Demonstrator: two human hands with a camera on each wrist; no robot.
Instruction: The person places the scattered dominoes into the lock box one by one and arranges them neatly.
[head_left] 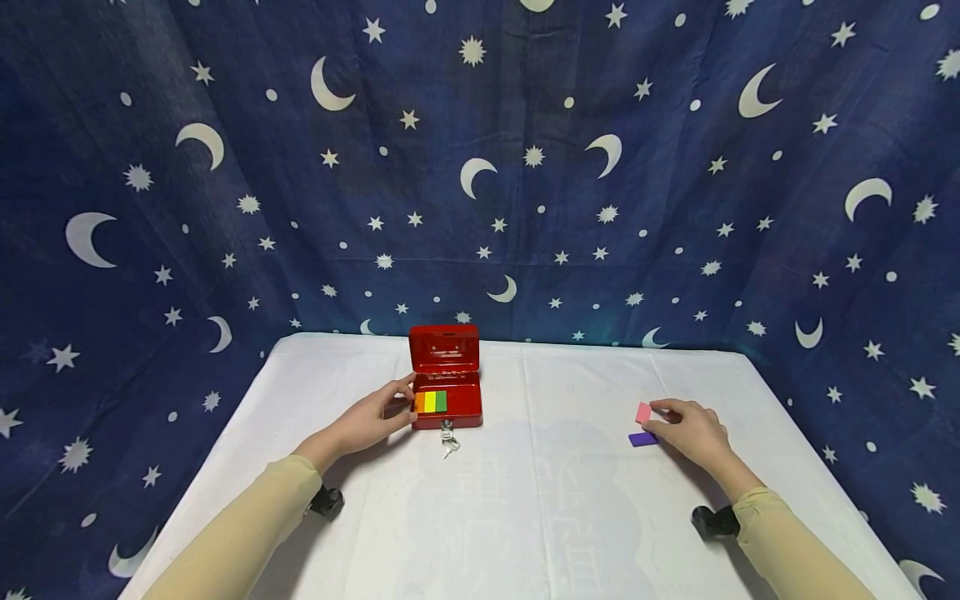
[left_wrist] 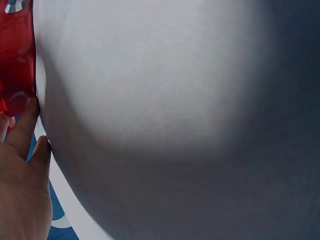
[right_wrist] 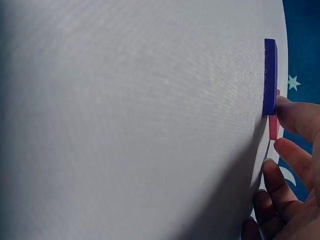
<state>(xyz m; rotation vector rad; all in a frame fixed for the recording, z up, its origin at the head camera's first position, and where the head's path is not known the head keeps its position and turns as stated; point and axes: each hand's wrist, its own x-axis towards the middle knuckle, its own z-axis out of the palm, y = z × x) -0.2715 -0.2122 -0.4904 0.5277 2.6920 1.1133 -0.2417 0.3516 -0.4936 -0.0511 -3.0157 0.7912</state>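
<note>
A small red cash box [head_left: 468, 403] stands on the table with its lid [head_left: 445, 348] raised. Orange, yellow and green blocks [head_left: 430, 402] lie side by side at the left inside it. My left hand [head_left: 372, 418] touches the box's left side, thumb toward the front and fingers spread behind. The left wrist view shows those fingers [left_wrist: 25, 125] against the end of the red box. Far to the right, my right hand [head_left: 692, 427] pinches a pink block [head_left: 642, 413] between thumb and fingers. A flat purple block [head_left: 642, 439] lies just in front of it.
A small padlock [head_left: 447, 431] hangs on the box front, its keys [head_left: 451, 447] over the white cloth. The white-covered table [head_left: 540, 500] ends at a dark blue curtain [head_left: 555, 208] with moons and stars.
</note>
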